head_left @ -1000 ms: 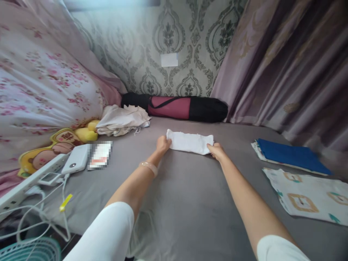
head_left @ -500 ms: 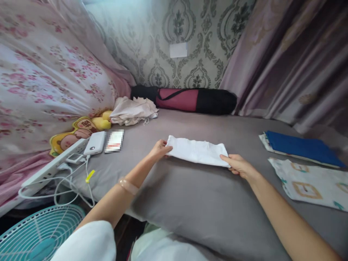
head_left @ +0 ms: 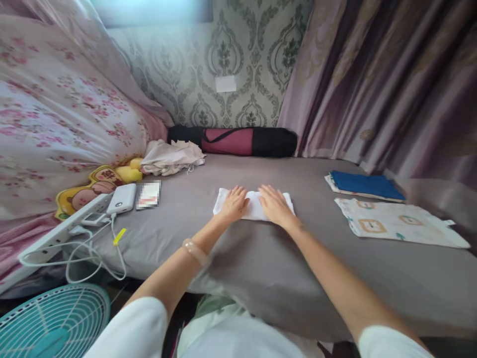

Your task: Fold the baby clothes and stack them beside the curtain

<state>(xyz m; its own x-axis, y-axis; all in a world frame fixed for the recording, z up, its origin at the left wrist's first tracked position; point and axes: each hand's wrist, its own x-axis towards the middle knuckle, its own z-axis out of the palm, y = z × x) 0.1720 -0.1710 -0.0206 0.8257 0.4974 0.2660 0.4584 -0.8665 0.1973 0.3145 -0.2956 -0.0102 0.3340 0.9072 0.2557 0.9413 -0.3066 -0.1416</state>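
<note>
A folded white cloth [head_left: 254,208] lies flat on the grey bed sheet [head_left: 238,263], in front of me. My left hand [head_left: 235,203] rests on the cloth's left part, palm down with fingers stretched out. On its right part lies my right hand [head_left: 274,203], also flat with the fingers extended. A strip of cloth shows between the two hands; the rest of its middle is partly covered by them. Neither hand grips anything.
To the right lie a folded blue cloth [head_left: 367,185] and a patterned white cloth [head_left: 398,222]. A power strip [head_left: 55,238], power bank [head_left: 122,198] and cables are at left, above a teal fan [head_left: 55,323]. A black-and-maroon long bag [head_left: 231,141] and crumpled fabric [head_left: 171,156] sit at the back.
Both hands have let go of the white cloth's ends and now lie flat on top of it. The cloth has come down onto the bed. The view has turned slightly right.
</note>
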